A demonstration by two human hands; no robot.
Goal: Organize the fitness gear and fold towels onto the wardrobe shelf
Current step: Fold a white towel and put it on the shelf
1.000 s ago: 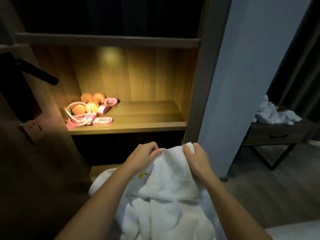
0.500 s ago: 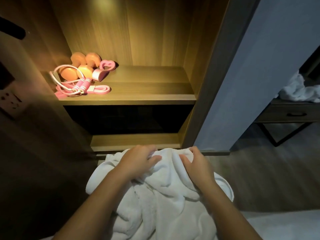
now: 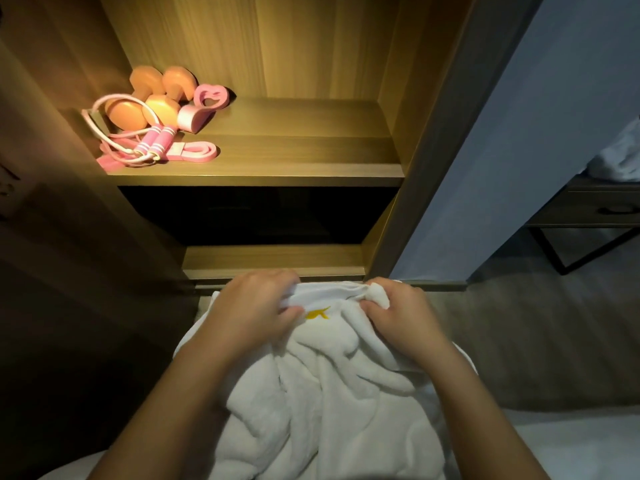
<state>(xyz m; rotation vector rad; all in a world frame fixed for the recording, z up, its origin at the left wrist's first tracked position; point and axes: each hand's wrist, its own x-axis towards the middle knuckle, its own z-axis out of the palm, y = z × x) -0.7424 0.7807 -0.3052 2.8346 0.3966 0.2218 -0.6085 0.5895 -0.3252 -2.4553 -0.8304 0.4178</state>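
A crumpled white towel [image 3: 332,389] with a small yellow mark hangs in front of me, low before the wardrobe. My left hand [image 3: 252,310] grips its top edge on the left and my right hand [image 3: 401,313] pinches a bunched corner on the right. On the lit wardrobe shelf [image 3: 294,157], at its left end, lie the fitness items: orange dumbbells [image 3: 145,98], a pink heart-shaped grip [image 3: 204,105], a pink skipping rope [image 3: 138,140] and a pink band [image 3: 194,152].
The shelf's right half is bare wood. Below it are a dark compartment [image 3: 259,213] and a low ledge [image 3: 273,259]. A grey wall panel [image 3: 519,133] stands to the right. Beyond it a dark side table [image 3: 588,206] carries more white cloth [image 3: 620,161].
The view has tilted down and closer to the wardrobe. Both hands have drawn the towel's top edge taut between them, and the yellow mark now shows.
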